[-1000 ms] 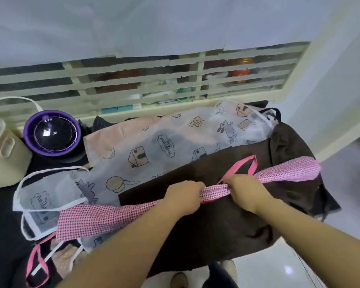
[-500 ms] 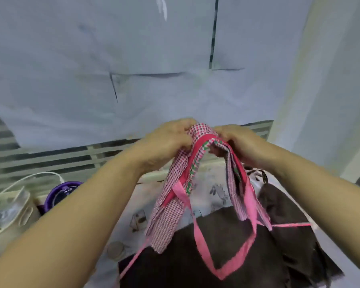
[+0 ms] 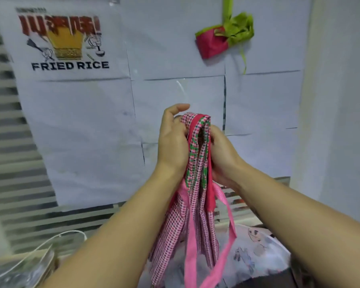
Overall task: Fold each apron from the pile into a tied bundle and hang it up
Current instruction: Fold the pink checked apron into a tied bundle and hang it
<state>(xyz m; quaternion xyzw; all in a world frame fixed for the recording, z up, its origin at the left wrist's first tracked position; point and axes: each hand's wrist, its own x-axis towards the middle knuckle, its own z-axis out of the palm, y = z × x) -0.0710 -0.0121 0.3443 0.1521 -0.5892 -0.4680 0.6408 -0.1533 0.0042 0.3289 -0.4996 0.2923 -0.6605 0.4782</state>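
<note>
The pink strap (image 3: 231,227) dangles nearest, likely to snag. Above the pile (image 3: 258,252), the left hand (image 3: 173,142) and right hand (image 3: 222,156) pinch the doubled checked apron (image 3: 197,163) between them. A slack grip could spill its folds. A tied bundle (image 3: 216,41) hangs beyond.

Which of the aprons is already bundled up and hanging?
The red apron with green ties, knotted and hanging on the wall. The pink checked apron is held loose; the white printed apron lies below.

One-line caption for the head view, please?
Left hand and right hand grip a folded pink checked apron, straps dangling, below a red-and-green bundle hanging on the wall.
</note>
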